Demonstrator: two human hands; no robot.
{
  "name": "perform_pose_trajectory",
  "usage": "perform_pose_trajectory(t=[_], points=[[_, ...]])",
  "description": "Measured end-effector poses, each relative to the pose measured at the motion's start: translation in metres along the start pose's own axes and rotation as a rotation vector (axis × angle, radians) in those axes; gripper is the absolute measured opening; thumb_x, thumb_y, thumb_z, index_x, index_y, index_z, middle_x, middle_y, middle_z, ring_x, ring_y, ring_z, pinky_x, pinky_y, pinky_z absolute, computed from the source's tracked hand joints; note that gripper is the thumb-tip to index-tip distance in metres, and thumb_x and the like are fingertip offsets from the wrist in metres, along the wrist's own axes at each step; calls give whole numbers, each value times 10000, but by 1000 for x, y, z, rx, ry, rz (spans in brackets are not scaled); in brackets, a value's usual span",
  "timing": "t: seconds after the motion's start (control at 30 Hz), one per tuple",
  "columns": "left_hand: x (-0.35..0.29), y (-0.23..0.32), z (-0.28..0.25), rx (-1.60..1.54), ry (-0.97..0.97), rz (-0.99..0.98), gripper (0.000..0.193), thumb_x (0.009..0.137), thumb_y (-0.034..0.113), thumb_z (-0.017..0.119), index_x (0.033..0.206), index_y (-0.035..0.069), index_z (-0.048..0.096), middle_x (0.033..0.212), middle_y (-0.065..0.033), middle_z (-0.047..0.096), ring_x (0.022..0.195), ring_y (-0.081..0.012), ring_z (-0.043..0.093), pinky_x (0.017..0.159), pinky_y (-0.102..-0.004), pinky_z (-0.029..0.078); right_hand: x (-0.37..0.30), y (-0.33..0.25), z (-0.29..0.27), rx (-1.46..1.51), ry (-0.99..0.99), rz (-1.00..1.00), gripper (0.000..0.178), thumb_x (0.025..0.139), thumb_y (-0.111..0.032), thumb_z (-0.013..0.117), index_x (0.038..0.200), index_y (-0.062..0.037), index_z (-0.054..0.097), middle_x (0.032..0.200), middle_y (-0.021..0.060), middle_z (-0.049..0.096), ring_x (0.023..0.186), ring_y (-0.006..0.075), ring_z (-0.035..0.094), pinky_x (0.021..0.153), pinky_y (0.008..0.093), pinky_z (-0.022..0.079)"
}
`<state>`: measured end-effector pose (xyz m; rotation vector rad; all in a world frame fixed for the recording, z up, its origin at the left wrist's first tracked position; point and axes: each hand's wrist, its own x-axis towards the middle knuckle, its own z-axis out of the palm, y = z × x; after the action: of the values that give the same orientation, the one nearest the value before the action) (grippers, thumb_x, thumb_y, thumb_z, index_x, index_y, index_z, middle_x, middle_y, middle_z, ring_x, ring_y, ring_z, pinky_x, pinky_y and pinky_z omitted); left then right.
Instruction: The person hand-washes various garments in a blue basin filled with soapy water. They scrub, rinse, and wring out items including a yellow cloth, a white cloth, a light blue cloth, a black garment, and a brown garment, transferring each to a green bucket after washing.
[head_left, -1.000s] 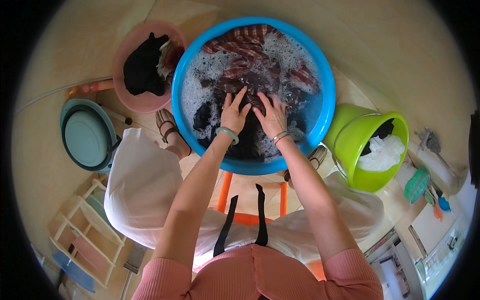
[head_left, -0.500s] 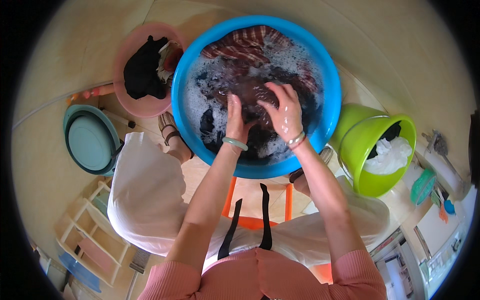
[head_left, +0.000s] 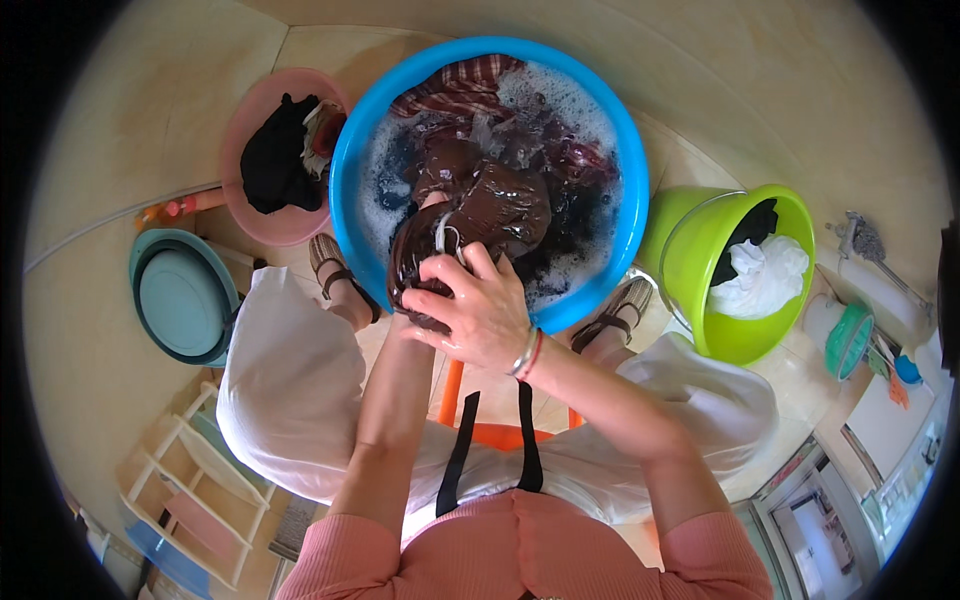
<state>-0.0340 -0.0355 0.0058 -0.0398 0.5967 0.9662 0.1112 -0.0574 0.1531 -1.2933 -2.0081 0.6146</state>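
Note:
A dark brown wet garment (head_left: 510,205) with a white drawstring is bunched up above the soapy water in a large blue basin (head_left: 636,170). My left hand (head_left: 434,200) is mostly hidden beneath and within its folds, with only a bit of finger showing. Bent over the near edge of the same garment, beside my left wrist, my right hand (head_left: 482,315) grips the cloth with curled fingers. Red-and-white plaid cloth (head_left: 455,88) floats at the basin's far side. Dark cloth lies in the water to the right, its kind unclear.
Left of the basin stands a pink basin (head_left: 232,165) holding black cloth (head_left: 280,160). A tilted green bucket (head_left: 680,245) with white cloth (head_left: 762,278) is at right. Teal basins (head_left: 180,300) and a cream rack (head_left: 190,470) stand at left. My sandalled feet flank the blue basin.
The brown garment has come up out of the water toward me. My left hand has gone under it, and my right hand has moved down and left onto its near edge.

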Motion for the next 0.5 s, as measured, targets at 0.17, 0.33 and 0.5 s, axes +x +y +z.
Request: perform_pose_trajectory(t=[0.17,0.33,0.5], points=[[3,-9,-4,-17,18,8,417,945,373,442,1195,67,574,1083,-91,636,971,-225,618,870,-369,513,18,8,20,-9,210,60,204,693,-321,805,764,-202,656,812,-30,506,721,176,523,534,312,409],[21,-16,11,-26,64,88,349,941,297,456,1156,62,600,1037,-91,652,922,-224,632,859,-362,518,28,38,35,151,297,154,114,746,-151,747,736,-112,640,724,42,553,637,243,596,544,364,495],[28,-25,66,373,613,160,288,888,118,513,1149,36,606,1039,-84,651,915,-212,624,855,-345,504,5,147,48,57,208,811,254,905,-351,593,934,-120,696,879,165,684,809,390,654,712,470,514]])
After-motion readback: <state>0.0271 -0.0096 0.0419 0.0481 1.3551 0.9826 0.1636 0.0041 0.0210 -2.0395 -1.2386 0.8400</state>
